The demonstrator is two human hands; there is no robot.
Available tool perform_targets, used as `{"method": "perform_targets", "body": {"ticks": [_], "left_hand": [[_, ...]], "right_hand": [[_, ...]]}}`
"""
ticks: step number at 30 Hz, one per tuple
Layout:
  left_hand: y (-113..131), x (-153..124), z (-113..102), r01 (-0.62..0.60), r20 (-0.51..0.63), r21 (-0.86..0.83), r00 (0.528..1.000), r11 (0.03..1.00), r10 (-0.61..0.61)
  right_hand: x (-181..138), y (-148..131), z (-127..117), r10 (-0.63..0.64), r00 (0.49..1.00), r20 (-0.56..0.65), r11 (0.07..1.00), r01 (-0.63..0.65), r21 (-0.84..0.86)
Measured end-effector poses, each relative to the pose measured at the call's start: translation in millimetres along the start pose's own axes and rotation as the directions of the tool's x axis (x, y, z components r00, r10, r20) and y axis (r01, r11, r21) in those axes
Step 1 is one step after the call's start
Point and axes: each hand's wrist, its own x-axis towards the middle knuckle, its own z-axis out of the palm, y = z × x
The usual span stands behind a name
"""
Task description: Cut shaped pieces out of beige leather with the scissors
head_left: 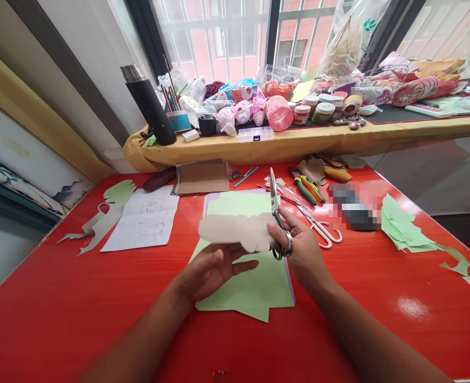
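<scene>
My right hand [299, 242] is closed round metal scissors [275, 197], blades pointing up and away. Its thumb also pins the right end of a pale, wavy-edged paper cutout [235, 229], which hangs level above the table. Below the cutout is my left hand [211, 271], fingers apart and palm turned up; whether its fingertips touch the paper is hard to see. Under both hands lies a stack of light green paper sheets [251, 282], with a purple edge showing at the side.
White-handled scissors [325, 229] and green-yellow pliers [307, 186] lie right of the stack. Green paper scraps [404, 226] are at the far right. A sheet with drawings [143, 221] and curled offcuts [103, 221] lie left. Behind is a cluttered sill with a black flask [149, 106].
</scene>
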Motion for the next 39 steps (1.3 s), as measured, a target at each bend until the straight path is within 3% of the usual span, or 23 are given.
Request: {"method": "perform_targets", "body": {"ticks": [5,13,26,33,39], "left_hand": [[-12,3,4,0.056,-0.014,-0.011,0.998,0.998,-0.057],[-15,12,11,-0.002,-0.346,0.076,0.938,0.997,0.028],[-15,14,9,-0.035,-0.395,0.139,0.915,0.99,0.088],[-1,20,-9,-0.212,-0.575,0.161,0.774,0.964,0.266],[18,22,-23,-0.355,-0.653,0.249,0.625,0.901,0.427]], "right_hand": [[-2,0,1,0.001,0.999,0.041,1.0,-0.002,0.026],[-5,5,5,-0.023,0.992,0.121,0.998,0.03,-0.058],[-2,4,0,0.039,0.994,0.098,0.993,-0.027,-0.119],[-5,-2,-1,0.042,0.994,0.103,0.989,-0.027,-0.143],[-10,10,-4,0.077,0.954,0.291,0.989,-0.037,-0.14]]}}
